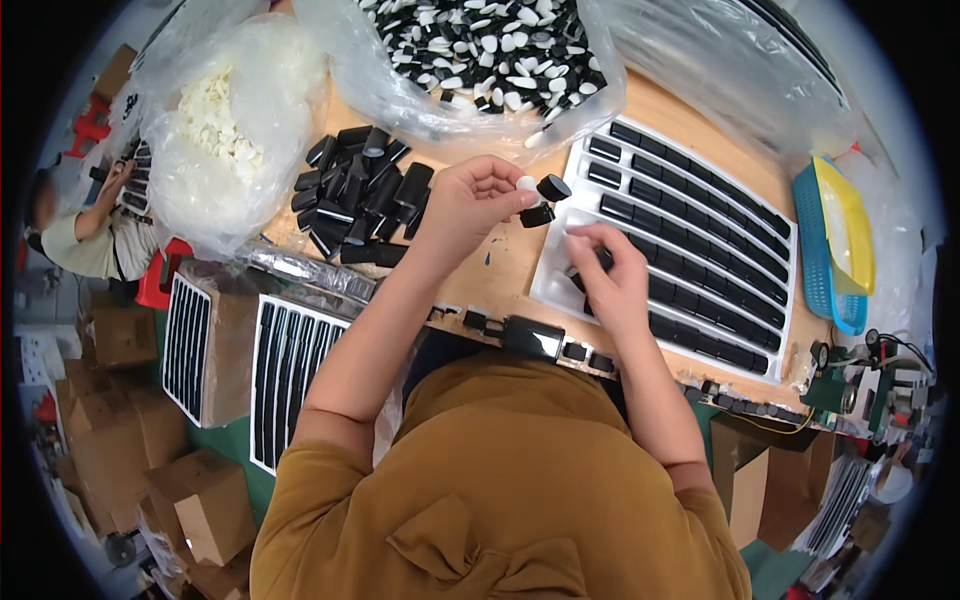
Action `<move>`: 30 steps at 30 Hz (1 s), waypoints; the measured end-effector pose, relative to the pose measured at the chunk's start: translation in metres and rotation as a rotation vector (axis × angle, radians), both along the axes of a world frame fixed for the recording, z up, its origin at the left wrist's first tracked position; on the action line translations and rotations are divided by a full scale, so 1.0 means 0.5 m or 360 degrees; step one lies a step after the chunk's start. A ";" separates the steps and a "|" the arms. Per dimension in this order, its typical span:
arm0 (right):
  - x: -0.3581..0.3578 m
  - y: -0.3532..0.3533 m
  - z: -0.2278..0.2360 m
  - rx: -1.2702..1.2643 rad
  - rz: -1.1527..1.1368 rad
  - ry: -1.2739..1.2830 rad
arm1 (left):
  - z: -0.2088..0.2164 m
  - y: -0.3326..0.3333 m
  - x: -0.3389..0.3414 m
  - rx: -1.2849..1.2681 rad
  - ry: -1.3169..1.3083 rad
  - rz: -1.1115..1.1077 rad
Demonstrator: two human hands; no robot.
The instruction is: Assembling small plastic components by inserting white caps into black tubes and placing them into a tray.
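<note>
Def a workshop, like a small factory assy floor. Tabletop (505, 270) has a big bag (365, 80) of loose blk & wht parts (490, 45) at its far edge, plus a 2nd bag (285, 70) w/ cream bits (215, 125) by the left edge. Pile of blk caps (350, 190) near there too, & a tray (553, 265) w/ neat blk rows toward the right edge, so it's batch-type work. Machine (835, 392) w/ round dials by the near right corner. Cardboard boxes (200, 500) & green floor (225, 432) below the near edge, co-worker (90, 235) off the left edge.
</note>
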State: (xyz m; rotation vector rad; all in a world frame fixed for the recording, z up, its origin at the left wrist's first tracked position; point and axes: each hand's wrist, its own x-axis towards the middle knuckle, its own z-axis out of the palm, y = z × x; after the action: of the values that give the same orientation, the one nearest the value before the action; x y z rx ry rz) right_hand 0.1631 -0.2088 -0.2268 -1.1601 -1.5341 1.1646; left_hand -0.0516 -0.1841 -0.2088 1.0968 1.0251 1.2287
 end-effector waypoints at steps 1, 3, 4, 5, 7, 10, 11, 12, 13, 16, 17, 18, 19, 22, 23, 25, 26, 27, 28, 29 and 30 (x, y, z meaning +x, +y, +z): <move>-0.028 0.015 0.008 0.0111 0.0081 -0.0099 | -0.010 -0.007 -0.006 -0.0007 0.0002 0.0024; -0.066 0.038 -0.001 0.0061 0.0155 -0.0263 | -0.029 -0.017 -0.018 0.0037 0.0062 0.0064; -0.077 0.045 -0.012 0.0055 0.0173 -0.0261 | -0.039 -0.022 -0.023 0.0029 0.0064 0.0081; -0.087 0.050 -0.024 -0.0048 0.0222 -0.0232 | -0.049 -0.028 -0.029 -0.0026 0.0135 0.0131; -0.096 0.049 -0.034 -0.0159 0.0285 -0.0206 | -0.067 -0.036 -0.043 -0.0091 0.0203 0.0196; -0.101 0.042 -0.036 -0.0439 0.0371 -0.0183 | -0.086 -0.047 -0.062 -0.0144 0.0273 0.0192; -0.105 0.037 -0.037 -0.0446 0.0376 -0.0184 | -0.088 -0.052 -0.060 -0.0202 0.0164 0.0242; -0.109 0.031 -0.039 -0.0466 0.0318 -0.0141 | -0.090 -0.056 -0.056 -0.0258 0.0055 0.0291; -0.111 0.027 -0.040 -0.0483 0.0258 -0.0099 | -0.094 -0.059 -0.052 -0.0261 0.0051 0.0292; -0.103 0.022 -0.050 -0.0553 0.0285 0.0146 | -0.097 -0.068 -0.040 -0.0243 -0.0164 0.0403; -0.100 0.019 -0.049 -0.0555 0.0283 0.0143 | -0.091 -0.070 -0.037 -0.0265 -0.0218 0.0414; -0.099 0.015 -0.046 -0.0667 0.0269 0.0300 | -0.087 -0.073 -0.035 -0.0288 -0.0272 0.0425; -0.099 0.009 -0.044 -0.0777 0.0256 0.0457 | -0.088 -0.077 -0.032 -0.0290 -0.0276 0.0426; -0.108 -0.012 -0.034 -0.0818 0.0228 0.0664 | -0.088 -0.095 -0.019 -0.0318 -0.0556 0.0410; -0.106 -0.014 -0.042 -0.0821 0.0228 0.0662 | -0.085 -0.102 -0.008 -0.0347 -0.0621 0.0519; -0.103 -0.018 -0.059 -0.0795 0.0214 0.0812 | -0.084 -0.117 -0.001 -0.0379 -0.0686 0.0631; -0.104 -0.019 -0.060 -0.0798 0.0214 0.0811 | -0.086 -0.125 -0.002 -0.0282 -0.0456 0.0453; -0.105 -0.020 -0.056 -0.0681 0.0231 0.0769 | -0.088 -0.129 -0.003 -0.0184 -0.0227 0.0273; -0.107 -0.019 -0.054 -0.0563 0.0250 0.0726 | -0.089 -0.128 -0.003 -0.0184 -0.0229 0.0275; -0.106 -0.018 -0.056 -0.0563 0.0250 0.0724 | -0.090 -0.126 -0.002 -0.0160 -0.0270 0.0223; -0.101 -0.016 -0.058 -0.0420 0.0266 0.0576 | -0.091 -0.122 -0.001 -0.0135 -0.0312 0.0169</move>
State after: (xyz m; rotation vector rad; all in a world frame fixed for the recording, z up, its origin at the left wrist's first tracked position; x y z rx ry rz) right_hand 0.1124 -0.2169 -0.2557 -0.9323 -1.2421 1.6300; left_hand -0.0519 -0.2449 -0.2540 0.8475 0.9854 1.3371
